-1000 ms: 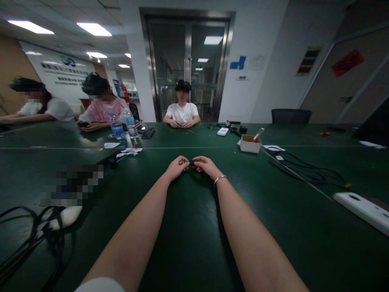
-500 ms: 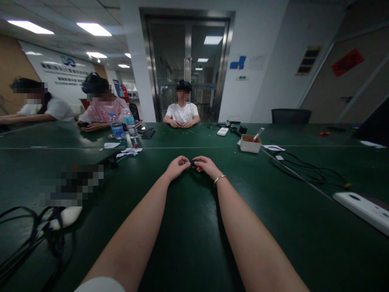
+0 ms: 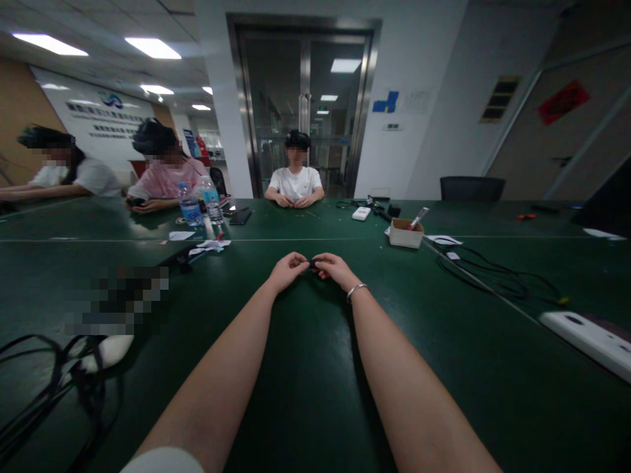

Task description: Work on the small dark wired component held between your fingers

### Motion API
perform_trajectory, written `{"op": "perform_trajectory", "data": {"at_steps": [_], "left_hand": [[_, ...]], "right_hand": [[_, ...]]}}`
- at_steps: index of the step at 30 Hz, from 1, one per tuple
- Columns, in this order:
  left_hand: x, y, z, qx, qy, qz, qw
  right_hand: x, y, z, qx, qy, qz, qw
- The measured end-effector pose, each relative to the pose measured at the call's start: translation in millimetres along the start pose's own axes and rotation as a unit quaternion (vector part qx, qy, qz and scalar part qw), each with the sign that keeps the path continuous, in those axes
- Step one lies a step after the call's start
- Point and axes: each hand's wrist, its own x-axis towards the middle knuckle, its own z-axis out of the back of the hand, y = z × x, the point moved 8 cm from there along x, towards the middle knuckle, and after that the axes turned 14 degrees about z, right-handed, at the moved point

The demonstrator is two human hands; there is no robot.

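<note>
Both my arms reach out over the green table point(image 3: 310, 368). Between my fingertips is a small dark object point(image 3: 311, 263), too small and too covered to name. My left hand point(image 3: 290, 270) pinches its left end with thumb and forefinger. On its other end, my right hand point(image 3: 334, 268) closes with thumb and curled fingers, hiding part of it. A silver bracelet point(image 3: 357, 292) circles my right wrist.
A small box point(image 3: 406, 236) with a pen-like stick stands ahead right, near black cables point(image 3: 497, 272) and a white power strip point(image 3: 586, 338). Two water bottles point(image 3: 200, 205), a phone point(image 3: 240, 215) and crumpled paper point(image 3: 211, 246) lie ahead left. Several people sit around the table.
</note>
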Motion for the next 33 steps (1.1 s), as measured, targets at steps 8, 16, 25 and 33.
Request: {"op": "perform_trajectory", "data": {"at_steps": [8,16,25,33], "left_hand": [[0.1,3.0,-0.4,-0.005,0.002,0.021,1.0],[-1.7,1.7,0.0,0.03,0.007,0.039,0.999],[-3.4,-1.3,-4.2,0.002,0.031,0.012,0.999],[-3.1,-1.3,-0.9,0.052,0.0,0.024,0.998]], "right_hand": [[-0.5,0.7,0.0,-0.002,-0.004,-0.006,1.0],[1.0,-2.3,0.9,-0.002,-0.003,-0.004,1.0],[-0.4,0.8,0.3,-0.006,-0.004,-0.003,1.0],[1.5,-3.0,1.5,0.005,-0.005,-0.001,1.0]]}}
